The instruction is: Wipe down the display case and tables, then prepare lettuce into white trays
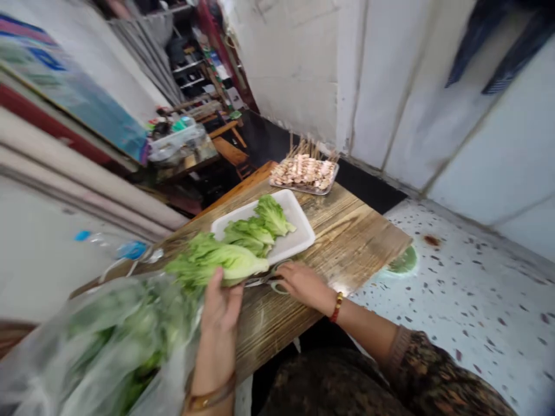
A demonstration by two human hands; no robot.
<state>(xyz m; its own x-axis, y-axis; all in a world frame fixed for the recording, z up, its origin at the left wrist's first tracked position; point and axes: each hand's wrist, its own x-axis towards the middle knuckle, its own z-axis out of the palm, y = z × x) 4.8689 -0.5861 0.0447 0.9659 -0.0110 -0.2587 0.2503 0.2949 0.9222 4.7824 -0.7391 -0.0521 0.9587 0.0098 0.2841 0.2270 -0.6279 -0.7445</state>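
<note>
A head of lettuce (225,263) with a pale stem end lies in my left hand (221,303), whose fingers close on it from below. My right hand (303,283) grips a pair of scissors (278,287) by the handles; the blades point left, under the lettuce's stem end. Just beyond, a white tray (297,240) holds more lettuce leaves (254,231) laid side by side. Left of my left hand sits a clear plastic bag (117,323) with green leafy vegetables inside, blurred through the film.
On the far part of the wooden table (355,231), a clear tray of skewered meat (306,172) stands with its sticks pointing up. A plastic bottle (113,245) with a blue label lies by the left wall. A cluttered side table (186,147) is farther back.
</note>
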